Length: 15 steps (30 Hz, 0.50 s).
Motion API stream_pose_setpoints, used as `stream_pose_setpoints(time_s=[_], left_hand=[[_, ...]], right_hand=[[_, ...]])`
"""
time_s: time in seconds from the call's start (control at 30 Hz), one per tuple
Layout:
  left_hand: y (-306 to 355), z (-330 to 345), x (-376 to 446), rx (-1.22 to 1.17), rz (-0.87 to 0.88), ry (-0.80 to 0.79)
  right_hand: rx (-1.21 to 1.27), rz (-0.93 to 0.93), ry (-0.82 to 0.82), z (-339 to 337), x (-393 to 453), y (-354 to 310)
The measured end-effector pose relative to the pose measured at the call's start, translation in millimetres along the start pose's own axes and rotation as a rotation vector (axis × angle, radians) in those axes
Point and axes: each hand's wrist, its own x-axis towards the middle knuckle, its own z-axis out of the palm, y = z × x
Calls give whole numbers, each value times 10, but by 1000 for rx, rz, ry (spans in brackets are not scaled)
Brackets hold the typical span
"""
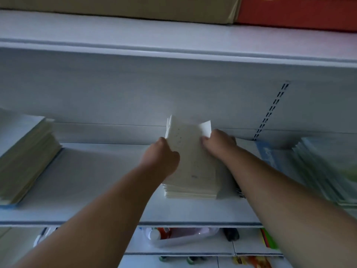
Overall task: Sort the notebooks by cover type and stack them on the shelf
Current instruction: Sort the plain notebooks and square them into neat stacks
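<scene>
1. Resting on the white shelf point(92, 180), a stack of pale notebooks point(193, 182) sat between the two hands, a little right of the shelf's middle.
2. The left hand point(161, 158) gripped the stack's left edge, fingers curled round it and knuckles toward the camera.
3. The right hand point(219, 142) held the stack's far right corner, thumb on the top cover and fingers curled behind, where one white cover corner stood lifted.
4. The top notebooks were tilted up at their far end, reaching toward the back panel point(135, 97), while the lower ones lay flat.
5. Both forearms stretched up and forward from the lower corners of the view, the right one crossing over the near right part of the stack.
6. A taller pile point(25, 161) of greenish-edged notebooks lay at the shelf's left end, well apart from the hands.
7. A fanned pile point(324, 171) with blue-toned covers, blurred, lay at the right end, near the right forearm.
8. Bare shelf lay open between the left pile and the stack, and a strip ran along the front lip.
9. An upper shelf point(173, 47) overhung the work, carrying a brown carton point(119, 6) and a red box point(297, 12).
10. A slotted upright point(270, 113) ran down the back panel to the right of the hands.
</scene>
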Motion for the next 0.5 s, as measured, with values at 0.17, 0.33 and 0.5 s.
stream_pose_setpoints(time_s=[0.17, 0.33, 0.5], left_hand=[[51, 12, 51, 262, 32, -1], [3, 36, -13, 225, 58, 51], [-513, -253, -500, -66, 155, 343]], right_hand=[[-109, -48, 31, 173, 122, 166], [-176, -72, 174, 102, 19, 123], [112, -351, 135, 319, -470, -309]])
